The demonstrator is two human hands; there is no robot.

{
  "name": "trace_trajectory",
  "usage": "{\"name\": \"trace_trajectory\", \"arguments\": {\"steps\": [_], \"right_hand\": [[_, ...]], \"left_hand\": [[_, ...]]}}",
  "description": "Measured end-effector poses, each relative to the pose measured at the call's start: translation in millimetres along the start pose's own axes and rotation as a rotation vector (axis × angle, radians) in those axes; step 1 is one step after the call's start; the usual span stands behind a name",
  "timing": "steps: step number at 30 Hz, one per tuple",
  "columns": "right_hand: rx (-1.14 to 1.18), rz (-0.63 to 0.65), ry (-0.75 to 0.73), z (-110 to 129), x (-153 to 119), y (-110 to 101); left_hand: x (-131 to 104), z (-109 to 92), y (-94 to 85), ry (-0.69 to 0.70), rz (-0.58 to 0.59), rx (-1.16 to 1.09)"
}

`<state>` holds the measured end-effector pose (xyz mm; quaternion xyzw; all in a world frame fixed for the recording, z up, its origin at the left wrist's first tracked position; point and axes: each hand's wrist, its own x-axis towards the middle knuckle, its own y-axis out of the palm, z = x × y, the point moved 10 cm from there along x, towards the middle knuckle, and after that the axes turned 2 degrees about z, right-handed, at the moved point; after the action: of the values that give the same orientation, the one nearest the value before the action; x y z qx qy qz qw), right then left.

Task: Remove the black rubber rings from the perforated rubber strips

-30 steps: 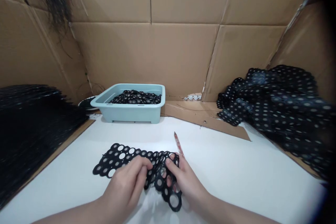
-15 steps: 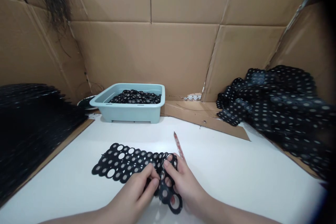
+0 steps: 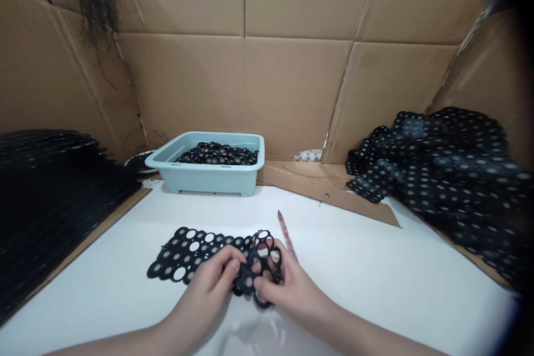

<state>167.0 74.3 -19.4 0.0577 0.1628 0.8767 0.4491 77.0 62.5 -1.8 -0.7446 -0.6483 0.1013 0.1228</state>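
Observation:
A black lace strip with rows of round holes lies on the white table, its right end bunched up between my hands. My left hand pinches the strip near its middle, fingers closed. The folded end is gripped by my right hand, with the thumb in front and the other fingers partly hidden behind it. Some holes are open and white; others show greyish discs. A reddish pointed tool lies just beyond my right hand.
A light blue tray holding black pieces stands at the back. Black dotted lace is heaped at the right. A large dark stack fills the left side. Cardboard walls enclose the white table.
My left hand has moved slightly left and up along the strip. The bunched end has been lifted and folded upward in my right hand, whose thumb sits lower.

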Motion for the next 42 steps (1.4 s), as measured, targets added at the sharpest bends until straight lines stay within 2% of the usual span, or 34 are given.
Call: {"name": "trace_trajectory", "arguments": {"steps": [2,4,7,9,13,17,20,24,42], "right_hand": [[-0.014,-0.007,-0.012,2,2,-3],[-0.022,0.008,-0.018,1,4,-4],[-0.045,0.004,-0.002,-5,6,-7],[-0.051,-0.001,0.01,-9,7,-9],[-0.045,0.01,-0.001,-9,7,-8],[-0.001,0.026,-0.012,-9,6,-4],[0.025,0.039,-0.029,-9,4,-2],[0.048,0.054,-0.036,-9,2,0],[0.032,0.08,-0.002,-8,1,4]], "left_hand": [[8,16,-14.8,-0.121,-0.104,-0.187],[13,22,-30.1,-0.166,-0.208,-0.3],[11,5,-49.3,-0.043,-0.307,-0.202],[3,-15,-52.3,0.102,-0.315,-0.038],[-16,-41,-35.9,0.383,-0.225,0.303],[-23,-47,-6.0,0.564,-0.073,0.628],[-21,-44,6.6,0.571,-0.047,0.813],[-22,-45,12.7,0.57,-0.082,0.937],[-23,-47,13.9,0.594,-0.124,0.976]]}}
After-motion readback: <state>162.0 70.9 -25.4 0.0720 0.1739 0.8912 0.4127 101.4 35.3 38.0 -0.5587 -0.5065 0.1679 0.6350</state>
